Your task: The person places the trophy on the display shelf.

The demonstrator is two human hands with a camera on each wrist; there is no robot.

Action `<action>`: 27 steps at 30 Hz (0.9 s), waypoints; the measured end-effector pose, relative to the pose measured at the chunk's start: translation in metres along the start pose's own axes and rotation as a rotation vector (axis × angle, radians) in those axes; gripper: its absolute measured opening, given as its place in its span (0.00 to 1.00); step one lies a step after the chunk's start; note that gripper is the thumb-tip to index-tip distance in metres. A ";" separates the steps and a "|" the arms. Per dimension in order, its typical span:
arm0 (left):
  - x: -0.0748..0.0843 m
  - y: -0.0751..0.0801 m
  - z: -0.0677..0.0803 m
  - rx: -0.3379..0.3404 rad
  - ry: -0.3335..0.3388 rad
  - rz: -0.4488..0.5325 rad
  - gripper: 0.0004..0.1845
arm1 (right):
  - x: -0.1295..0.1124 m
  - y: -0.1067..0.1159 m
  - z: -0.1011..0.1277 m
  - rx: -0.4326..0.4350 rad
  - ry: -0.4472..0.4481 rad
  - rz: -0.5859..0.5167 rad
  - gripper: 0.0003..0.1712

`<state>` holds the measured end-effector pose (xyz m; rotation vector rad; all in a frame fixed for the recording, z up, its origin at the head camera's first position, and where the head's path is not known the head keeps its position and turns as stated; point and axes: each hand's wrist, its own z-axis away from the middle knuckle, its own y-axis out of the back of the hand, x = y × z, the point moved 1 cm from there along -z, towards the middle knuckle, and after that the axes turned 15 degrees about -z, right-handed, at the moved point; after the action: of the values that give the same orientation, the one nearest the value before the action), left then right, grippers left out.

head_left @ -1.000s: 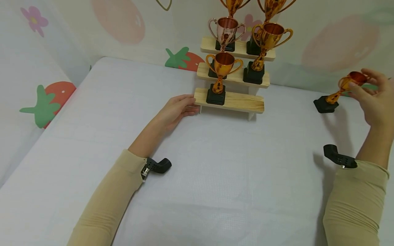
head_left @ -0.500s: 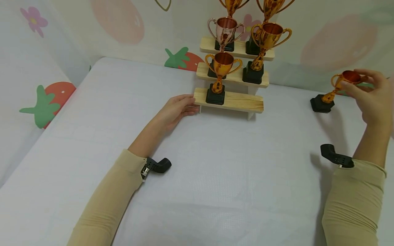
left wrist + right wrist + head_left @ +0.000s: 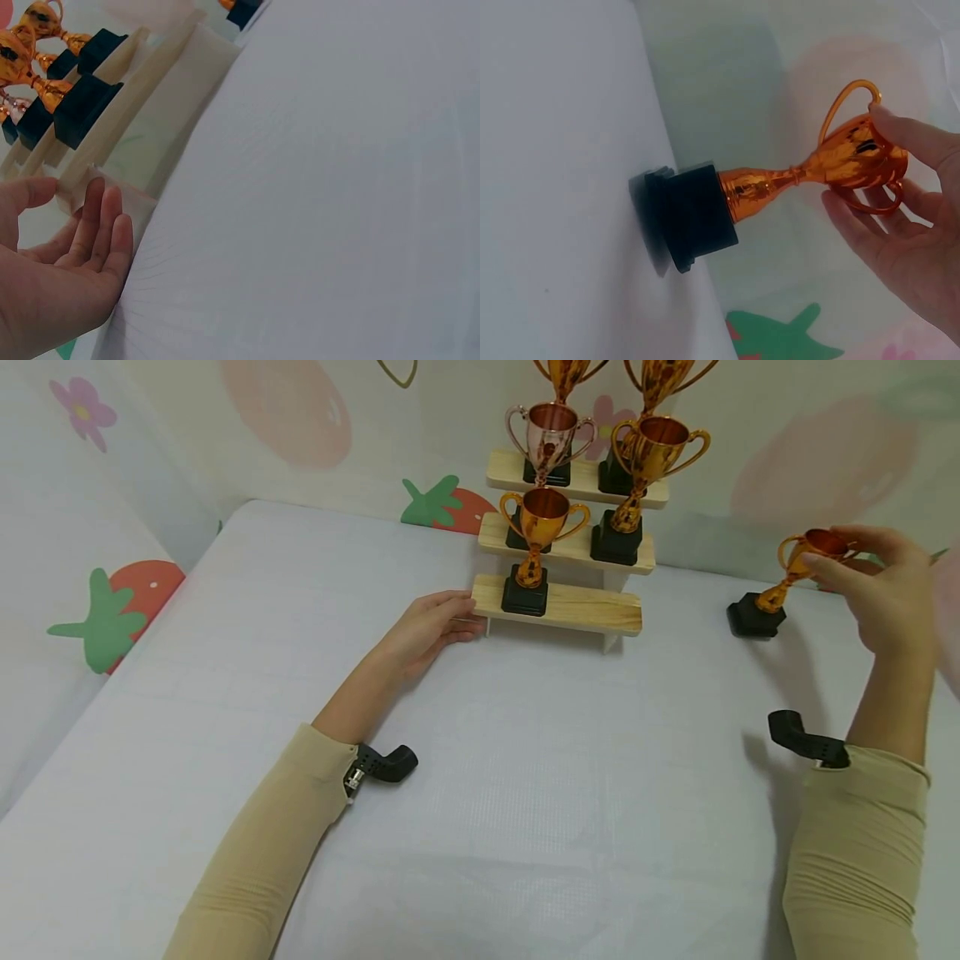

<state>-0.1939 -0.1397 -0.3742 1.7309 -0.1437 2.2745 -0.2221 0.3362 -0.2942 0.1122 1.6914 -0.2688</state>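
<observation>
Out to the right in the head view, my right hand (image 3: 892, 589) holds a gold trophy cup (image 3: 855, 154) by its bowl, thumb on one side and fingers on the other. Its black base (image 3: 694, 217) is tilted and very near the table; whether it touches is hard to tell. My left hand (image 3: 431, 631) grips the left end of the lowest step of a wooden display stand (image 3: 592, 607), thumb at the board and fingers beneath. On that step's left half stands another gold trophy (image 3: 543, 518).
Higher steps carry a rose-coloured trophy (image 3: 551, 435), a gold trophy (image 3: 656, 447) and more gold trophies behind, cut by the frame's top. A white cloth covers the table (image 3: 480, 777). Behind it hangs a backdrop (image 3: 300, 468) with strawberry and flower prints.
My right hand has carried the gold trophy leftward, nearer the stand, with its base staying low over the table. My left hand and the stand have kept their places.
</observation>
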 end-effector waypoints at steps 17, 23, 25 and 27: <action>-0.001 0.000 -0.001 0.000 -0.012 0.007 0.25 | -0.006 -0.027 0.006 -0.102 0.019 -0.075 0.19; -0.002 0.000 -0.001 0.001 -0.007 0.007 0.25 | -0.009 -0.036 0.008 -0.112 0.025 -0.051 0.18; -0.002 0.000 -0.001 0.001 -0.005 0.006 0.25 | -0.011 -0.038 0.008 -0.106 0.022 0.005 0.18; -0.001 0.000 0.000 0.001 -0.006 0.008 0.25 | -0.013 -0.041 0.009 -0.095 0.021 0.070 0.18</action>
<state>-0.1940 -0.1398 -0.3757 1.7407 -0.1513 2.2759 -0.2214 0.2952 -0.2782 0.1035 1.7149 -0.1355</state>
